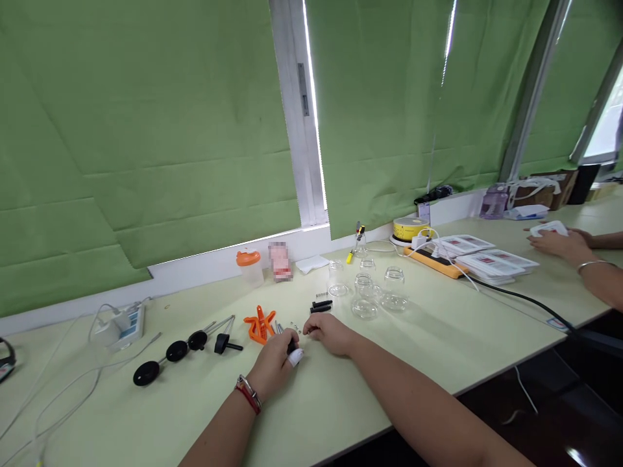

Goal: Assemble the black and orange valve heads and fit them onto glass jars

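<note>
My left hand (277,357) is closed around a small black part (291,346) with a thin metal piece by its upper end; a white wrap covers one finger. Close by, my right hand (331,333) has its fingertips pinched together, and what they hold is too small to name. Tiny light-coloured bits (295,325) lie between the hands. Beyond the right hand are black ridged pieces (320,307) and a metal spring (322,295). Orange plastic spring-clamp parts (259,324) lie just past the left hand. A black knob-like part (226,344) rests farther left.
Several glass jars (365,305) stand right of centre. Black discs on metal rods (176,351) lie left, near white cables and a power strip (127,329). An orange-lidded cup (250,269) stands behind. At right are an orange power strip (433,261), stacked packs (491,264) and another person's hands (555,240).
</note>
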A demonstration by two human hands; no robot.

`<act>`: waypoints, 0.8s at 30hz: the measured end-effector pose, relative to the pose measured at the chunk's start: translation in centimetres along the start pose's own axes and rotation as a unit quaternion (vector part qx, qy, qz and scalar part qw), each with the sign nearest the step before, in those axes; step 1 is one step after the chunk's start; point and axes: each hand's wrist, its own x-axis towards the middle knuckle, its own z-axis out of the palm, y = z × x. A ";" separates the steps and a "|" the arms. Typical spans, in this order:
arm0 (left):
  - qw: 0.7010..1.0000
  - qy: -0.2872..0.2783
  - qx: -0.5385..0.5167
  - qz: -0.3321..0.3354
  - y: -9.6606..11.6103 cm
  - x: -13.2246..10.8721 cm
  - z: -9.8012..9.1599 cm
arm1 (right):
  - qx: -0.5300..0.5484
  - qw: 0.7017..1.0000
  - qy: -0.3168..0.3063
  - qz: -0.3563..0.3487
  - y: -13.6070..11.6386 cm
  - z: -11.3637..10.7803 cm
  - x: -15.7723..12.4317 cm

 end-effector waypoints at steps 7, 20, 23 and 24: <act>0.998 -0.004 -0.062 -0.006 -0.1 0.1 0.5 | 0.154 0.985 -0.073 0.028 1.5 -2.0 0.0; 0.990 -0.007 -0.143 -0.010 -0.6 0.4 1.1 | 0.235 0.966 -0.106 0.013 2.1 -2.3 -0.2; 0.987 -0.006 -0.161 -0.008 -0.5 0.5 1.1 | 0.242 0.964 -0.108 0.012 1.9 -2.0 -0.2; 0.986 -0.007 -0.168 -0.009 -0.5 0.5 1.1 | 0.246 0.963 -0.109 0.013 1.8 -1.9 -0.2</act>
